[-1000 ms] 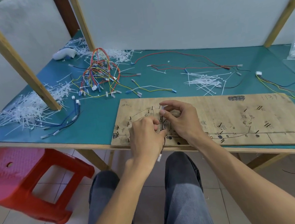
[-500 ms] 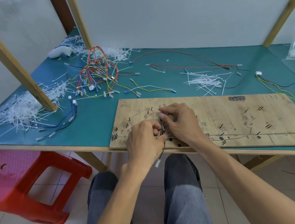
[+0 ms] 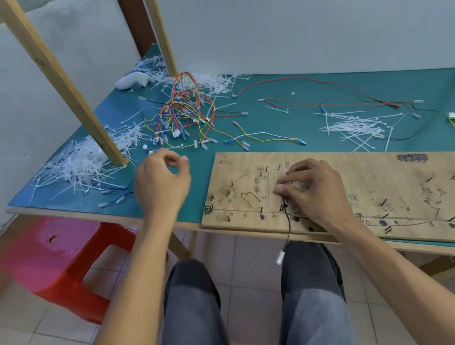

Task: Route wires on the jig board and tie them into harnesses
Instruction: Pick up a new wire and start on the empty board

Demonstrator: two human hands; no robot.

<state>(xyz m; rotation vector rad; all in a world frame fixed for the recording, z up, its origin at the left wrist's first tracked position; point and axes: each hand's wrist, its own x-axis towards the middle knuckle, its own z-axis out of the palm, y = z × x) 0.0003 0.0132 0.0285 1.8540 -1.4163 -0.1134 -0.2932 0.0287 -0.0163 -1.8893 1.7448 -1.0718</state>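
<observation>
One black wire (image 3: 288,223) on jig board (image 3: 386,175), untied — right hand (image 3: 314,192) pinches it; left hand (image 3: 162,182) loosely curled, empty.

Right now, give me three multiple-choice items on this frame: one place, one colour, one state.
1. Left hand is: A on the jig board; B over the teal mat, left of the board; C gripping the wire.
2. Wire hanging off the board's near edge: A red; B yellow; C black.
3. Its white connector: A dangles free; B lies on the board; C is in the left hand.
B, it hovers clear of the board; C, black from the right hand down; A, nothing touches it.
</observation>
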